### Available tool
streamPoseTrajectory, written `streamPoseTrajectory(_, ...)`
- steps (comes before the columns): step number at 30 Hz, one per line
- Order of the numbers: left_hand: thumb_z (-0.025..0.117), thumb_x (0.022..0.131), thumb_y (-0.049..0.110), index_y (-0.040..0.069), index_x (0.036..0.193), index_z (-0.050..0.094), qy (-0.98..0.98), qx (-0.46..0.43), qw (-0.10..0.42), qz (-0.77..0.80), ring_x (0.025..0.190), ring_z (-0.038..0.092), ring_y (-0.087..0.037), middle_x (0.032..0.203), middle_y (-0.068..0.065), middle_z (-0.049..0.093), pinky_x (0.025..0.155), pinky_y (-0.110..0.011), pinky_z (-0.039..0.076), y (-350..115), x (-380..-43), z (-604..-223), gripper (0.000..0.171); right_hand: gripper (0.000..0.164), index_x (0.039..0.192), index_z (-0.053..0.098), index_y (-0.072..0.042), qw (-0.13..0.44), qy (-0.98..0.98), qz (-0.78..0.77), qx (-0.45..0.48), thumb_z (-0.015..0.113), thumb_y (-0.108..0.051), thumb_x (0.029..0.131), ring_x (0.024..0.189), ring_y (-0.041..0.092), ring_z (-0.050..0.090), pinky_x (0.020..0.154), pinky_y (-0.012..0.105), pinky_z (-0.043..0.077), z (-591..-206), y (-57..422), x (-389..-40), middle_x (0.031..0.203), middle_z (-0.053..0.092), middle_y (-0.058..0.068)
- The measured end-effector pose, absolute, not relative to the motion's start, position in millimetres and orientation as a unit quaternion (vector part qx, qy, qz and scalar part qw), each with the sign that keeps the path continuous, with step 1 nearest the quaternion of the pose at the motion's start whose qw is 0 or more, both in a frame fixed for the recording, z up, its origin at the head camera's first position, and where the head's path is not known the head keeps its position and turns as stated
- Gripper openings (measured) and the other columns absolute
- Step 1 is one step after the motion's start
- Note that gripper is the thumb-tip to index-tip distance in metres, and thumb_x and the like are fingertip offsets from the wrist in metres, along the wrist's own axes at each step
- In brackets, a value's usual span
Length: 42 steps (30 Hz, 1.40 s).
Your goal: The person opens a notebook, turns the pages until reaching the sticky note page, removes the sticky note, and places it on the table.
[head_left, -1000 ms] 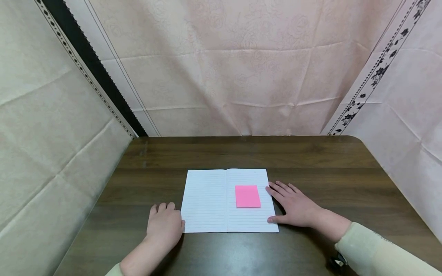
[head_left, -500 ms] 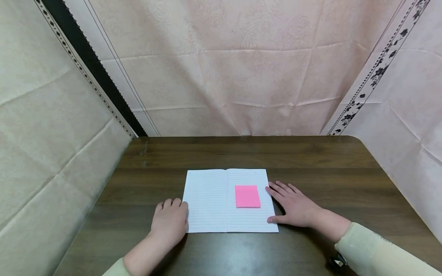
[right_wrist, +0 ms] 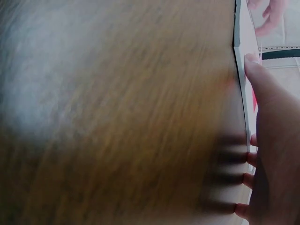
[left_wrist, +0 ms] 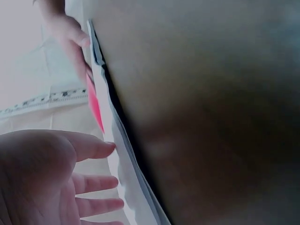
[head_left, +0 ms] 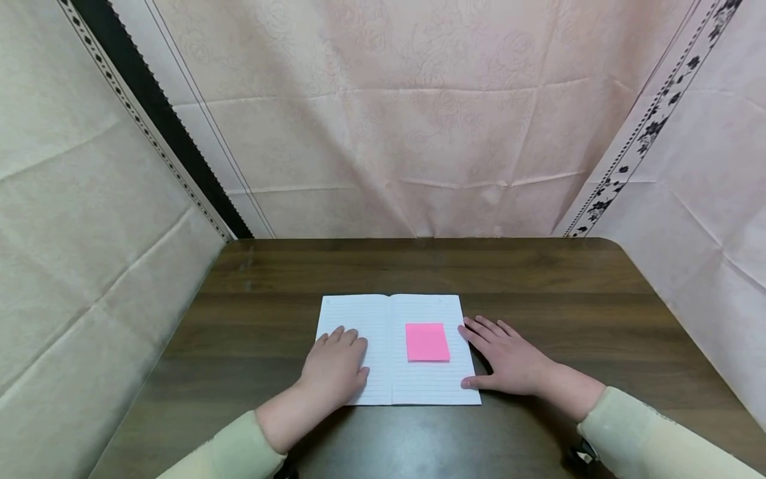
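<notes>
An open lined notebook (head_left: pixel 366 316) lies flat on the brown wooden table, and a square pink sticky note pad (head_left: pixel 427 342) sits on its right page. My left hand (head_left: pixel 336 367) is over the left page, fingers extended; in the left wrist view the thumb and fingertips (left_wrist: pixel 115 182) are right at the paper. At the notebook's right edge rests my right hand (head_left: pixel 509 359), its fingers spread, with thumb and forefinger on the page margin. The right wrist view shows the thumb (right_wrist: pixel 253 63) on the page and the other fingertips near the table.
The wooden table (head_left: pixel 538 279) extends around the notebook on every side. Pale cloth (head_left: pixel 419 133) hangs behind it and along both sides, with a dark strip (head_left: pixel 173 126) at the left corner.
My left hand has moved rightward from the notebook's left edge to over the left page, its fingers less curled. The right hand, notebook and pink pad stay in place.
</notes>
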<state>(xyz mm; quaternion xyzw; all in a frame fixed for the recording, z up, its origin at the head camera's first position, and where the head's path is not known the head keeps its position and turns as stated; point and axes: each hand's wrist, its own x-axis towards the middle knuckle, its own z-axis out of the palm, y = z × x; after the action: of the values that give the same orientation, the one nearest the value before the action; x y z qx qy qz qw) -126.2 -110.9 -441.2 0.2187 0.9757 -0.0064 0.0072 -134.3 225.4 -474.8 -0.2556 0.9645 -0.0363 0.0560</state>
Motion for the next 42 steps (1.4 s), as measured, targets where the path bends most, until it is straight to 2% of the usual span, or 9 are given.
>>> streamPoseTrajectory(6,0.051,0.086,0.056,0.014,0.136,0.046,0.973,0.225,0.052,-0.004,0.131,0.036,-0.033,0.141,-0.010,0.042,0.103,-0.053,0.030,-89.6,-132.7,-445.9,0.066,0.100,0.148,0.019,-0.025,0.057,0.965,-0.037,-0.251,0.039,-0.084,0.070,0.141,0.022,0.013,0.110,0.050,0.014,-476.2,226.0,-133.4,0.153,0.020,-0.003)
streamPoseTrajectory(12,0.048,0.083,0.065,0.015,0.142,0.036,0.974,0.211,0.076,0.015,0.134,0.030,-0.034,0.148,-0.010,0.031,0.103,-0.055,0.029,-81.3,-137.1,-451.7,0.078,0.100,0.148,0.018,-0.026,0.058,0.966,-0.034,-0.251,0.037,-0.084,0.070,0.141,0.022,0.012,0.110,0.051,0.014,-475.2,225.0,-133.9,0.153,0.019,-0.003)
streamPoseTrajectory(19,0.045,0.084,0.066,0.016,0.144,0.033,0.975,0.192,0.105,0.040,0.137,0.023,-0.033,0.151,-0.009,0.026,0.103,-0.058,0.025,-79.9,-139.0,-453.7,0.079,0.099,0.148,0.018,-0.025,0.065,0.964,-0.034,-0.254,0.038,-0.083,0.071,0.142,0.023,0.012,0.110,0.051,0.013,-471.9,225.3,-134.4,0.153,0.019,-0.002)
streamPoseTrajectory(28,0.044,0.084,0.066,0.018,0.145,0.032,0.975,0.187,0.118,0.039,0.138,0.022,-0.033,0.151,-0.008,0.025,0.100,-0.064,0.023,-80.8,-139.9,-455.1,0.079,0.098,0.148,0.018,-0.024,0.055,0.964,-0.039,-0.256,0.039,-0.082,0.072,0.141,0.023,0.012,0.110,0.051,0.014,-474.1,226.1,-132.5,0.153,0.019,-0.002)
streamPoseTrajectory(42,0.041,0.085,0.066,0.018,0.146,0.027,0.973,0.182,0.136,0.033,0.139,0.016,-0.032,0.153,-0.006,0.019,0.101,-0.065,0.020,-80.6,-138.5,-453.1,0.079,0.098,0.148,0.019,-0.025,0.045,0.964,-0.040,-0.260,0.040,-0.082,0.072,0.141,0.022,0.013,0.110,0.050,0.014,-477.0,226.2,-134.2,0.153,0.018,-0.003)
